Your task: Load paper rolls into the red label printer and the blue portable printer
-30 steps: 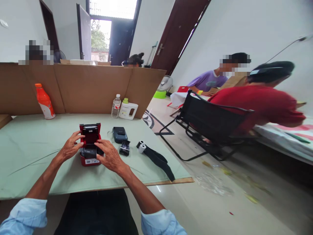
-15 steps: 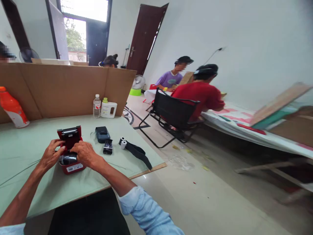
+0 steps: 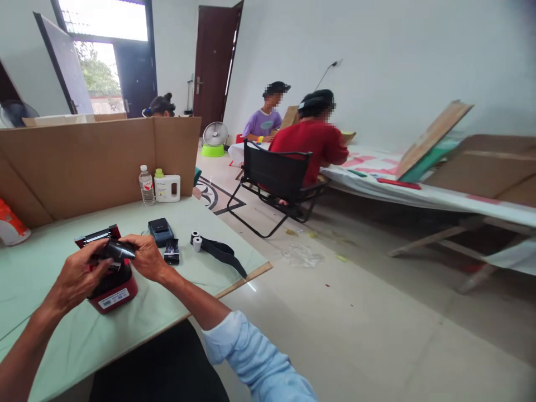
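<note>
A small red printer-like machine (image 3: pixel 112 296) with a white label on its front stands on the table, its lid (image 3: pixel 100 234) raised. Just above its opening is a glossy black roll (image 3: pixel 119 249), gripped from both sides. My left hand (image 3: pixel 84 271) pinches the roll's left part, thumb below and fingers over it. On its right end, the fingers of my right hand (image 3: pixel 146 257) are closed. Both hands hide part of the machine's inside. Right of them lie a dark blue-grey device (image 3: pixel 159 230) and a small black packet (image 3: pixel 171 251).
Two small white-ended rolls (image 3: pixel 196 241) lie by a long black strip (image 3: pixel 221 254) near the table's right edge. A water bottle (image 3: pixel 147 187), a white jug (image 3: pixel 167 188) and an orange bottle (image 3: pixel 12 223) stand before a cardboard screen (image 3: pixel 84 167). People sit beyond, one on a black folding chair (image 3: pixel 276 173).
Both hands have lifted the black roll up out of the red machine's opening. My view has turned slightly right, so the surroundings sit further left.
</note>
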### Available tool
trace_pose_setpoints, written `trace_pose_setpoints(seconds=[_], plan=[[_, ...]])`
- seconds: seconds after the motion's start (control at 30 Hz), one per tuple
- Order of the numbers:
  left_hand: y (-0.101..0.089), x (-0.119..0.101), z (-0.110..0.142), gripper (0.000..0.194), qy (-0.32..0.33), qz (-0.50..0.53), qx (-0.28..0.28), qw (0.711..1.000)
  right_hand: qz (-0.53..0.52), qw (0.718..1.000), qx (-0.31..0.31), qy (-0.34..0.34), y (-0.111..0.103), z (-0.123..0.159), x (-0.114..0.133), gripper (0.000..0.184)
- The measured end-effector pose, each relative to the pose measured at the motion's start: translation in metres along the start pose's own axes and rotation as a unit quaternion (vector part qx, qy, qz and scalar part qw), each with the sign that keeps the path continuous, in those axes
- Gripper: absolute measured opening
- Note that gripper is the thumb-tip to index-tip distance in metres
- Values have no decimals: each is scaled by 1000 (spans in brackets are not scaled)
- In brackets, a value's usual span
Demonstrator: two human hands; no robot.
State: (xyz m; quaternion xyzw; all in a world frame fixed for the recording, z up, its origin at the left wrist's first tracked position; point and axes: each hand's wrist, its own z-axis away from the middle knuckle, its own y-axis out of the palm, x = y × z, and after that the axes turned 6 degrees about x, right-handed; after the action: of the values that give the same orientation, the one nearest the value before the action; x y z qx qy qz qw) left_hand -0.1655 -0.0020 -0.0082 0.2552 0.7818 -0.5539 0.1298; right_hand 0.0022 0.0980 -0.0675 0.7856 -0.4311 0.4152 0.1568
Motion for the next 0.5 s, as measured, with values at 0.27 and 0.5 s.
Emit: trace_pose_setpoints(seconds=[0.27, 0.5], plan=[[51, -40, -73, 25, 47, 60, 222, 972, -60, 992, -72, 81, -97, 15, 8, 32], [117, -60, -175, 23, 76, -92, 211, 970, 22, 973, -163, 164, -200, 30, -21, 40]])
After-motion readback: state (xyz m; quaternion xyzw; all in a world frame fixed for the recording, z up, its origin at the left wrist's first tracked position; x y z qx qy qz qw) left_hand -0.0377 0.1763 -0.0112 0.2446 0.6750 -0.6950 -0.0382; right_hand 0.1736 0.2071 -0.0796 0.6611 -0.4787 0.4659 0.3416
